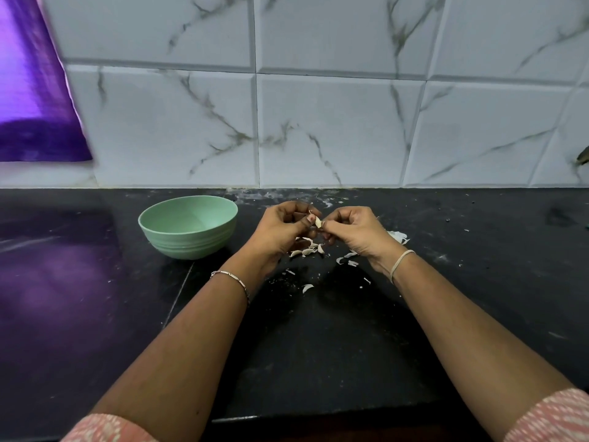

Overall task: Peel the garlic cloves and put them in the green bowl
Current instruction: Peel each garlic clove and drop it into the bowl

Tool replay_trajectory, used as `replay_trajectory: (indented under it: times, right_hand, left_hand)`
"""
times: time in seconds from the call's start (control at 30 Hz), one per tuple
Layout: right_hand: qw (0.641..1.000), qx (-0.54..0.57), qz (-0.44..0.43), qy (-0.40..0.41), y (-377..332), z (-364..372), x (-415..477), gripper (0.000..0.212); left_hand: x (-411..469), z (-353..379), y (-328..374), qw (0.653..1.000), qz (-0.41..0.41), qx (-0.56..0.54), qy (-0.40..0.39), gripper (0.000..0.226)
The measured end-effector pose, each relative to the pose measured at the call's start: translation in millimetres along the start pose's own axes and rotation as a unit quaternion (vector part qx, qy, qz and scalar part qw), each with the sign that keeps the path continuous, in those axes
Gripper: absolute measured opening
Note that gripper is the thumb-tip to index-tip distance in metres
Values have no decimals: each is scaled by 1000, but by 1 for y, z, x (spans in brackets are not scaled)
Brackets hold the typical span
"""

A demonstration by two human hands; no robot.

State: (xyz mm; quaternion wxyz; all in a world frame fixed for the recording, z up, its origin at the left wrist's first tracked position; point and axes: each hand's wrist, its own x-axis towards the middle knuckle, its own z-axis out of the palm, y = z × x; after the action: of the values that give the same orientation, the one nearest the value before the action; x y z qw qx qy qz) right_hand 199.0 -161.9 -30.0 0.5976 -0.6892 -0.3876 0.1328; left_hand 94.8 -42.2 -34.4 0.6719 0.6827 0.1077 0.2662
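**Item: peeling station, seen from the head view.**

1. Nearest edge: two patterned pink sleeves (pixel 554 416), with both forearms reaching forward over the dark worktop (pixel 318 346). A thin bracelet (pixel 231 279) is worn at the left wrist and a pale band (pixel 402 261) at the right.
2. Mid-field: pale peel scraps (pixel 307 251) are strewn on the worktop beneath and just in front of the hands. A larger piece lies just beyond the right wrist.
3. Hands: the left hand (pixel 283 228) and right hand (pixel 353 231) are raised slightly above the worktop and brought together, fingers curled. One garlic clove (pixel 317 222) is pinched between the thumbs and fingertips of both. Its long axis is held roughly on end, leaning a little. How much skin remains cannot be told.
4. Green bowl (pixel 188 226): it stands upright on the worktop to the left of the hands, near the left hand and apart from it. The right hand is the farther of the two. No cloves can be made out in the part of its interior that shows.
5. Judgement: peeling is in hand. Delivery would call for a short leftward carry, best suited to the left hand.
6. Farthest: a marbled tiled wall (pixel 334 122), with a purple sheet (pixel 28 106) at the far left.
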Motion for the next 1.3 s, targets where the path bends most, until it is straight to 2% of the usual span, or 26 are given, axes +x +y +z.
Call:
replay_trajectory:
  times: [0.03,0.1,0.17,0.2,0.3,0.4,0.47,0.57,0.63,0.77,0.9,1.0,1.07,1.17,1.3]
  right_hand:
    - [1000,-22,-8,9,1,-1,1,13]
    - [986,-155,-42,39,4,-6,3,11]
    - [939,-331,-67,61,4,-18,5,5]
    - [921,-379,-68,62,4,-25,5,10]
    - [905,-421,-30,54,4,-50,8,24]
    - [885,-458,-15,80,6,-65,7,17]
    - [879,-465,-14,101,7,-68,4,9]
    - [877,-465,-6,123,7,-68,4,28]
    - [879,-461,-12,123,6,-68,4,31]
    - [871,-485,-28,79,8,-69,8,10]
    - [857,-510,-16,74,8,-66,7,19]
    - [859,-501,-29,103,4,-65,7,36]
    - [869,-480,-46,113,3,-64,6,34]
    - [898,-430,-74,57,4,-56,8,20]
    - [975,-214,-39,-45,0,-34,7,16]
  left_hand:
    - [0,0,1,1000,-12,-18,0,11]
    - [-1,-1,3,997,-37,-67,-6,11]
    - [-1,-3,5,991,-64,-114,-22,11]
    - [-2,-3,7,988,-77,-128,-30,11]
    - [-3,-2,8,985,-108,-129,-44,12]
    - [-3,0,4,985,-124,-116,-40,10]
    - [-2,2,1,986,-128,-99,-40,5]
    - [-1,3,-2,987,-132,-81,-34,10]
    - [-2,4,-1,989,-126,-75,-36,10]
    - [-3,4,-2,994,-91,-33,-44,13]
    - [-4,6,-3,998,-50,-17,-21,23]
    - [-4,5,-2,1000,-29,-10,1,24]
    - [-3,4,-2,1000,-19,2,3,25]
    - [-3,5,-4,1000,-5,18,1,20]
    - [-1,6,-5,999,16,45,6,18]
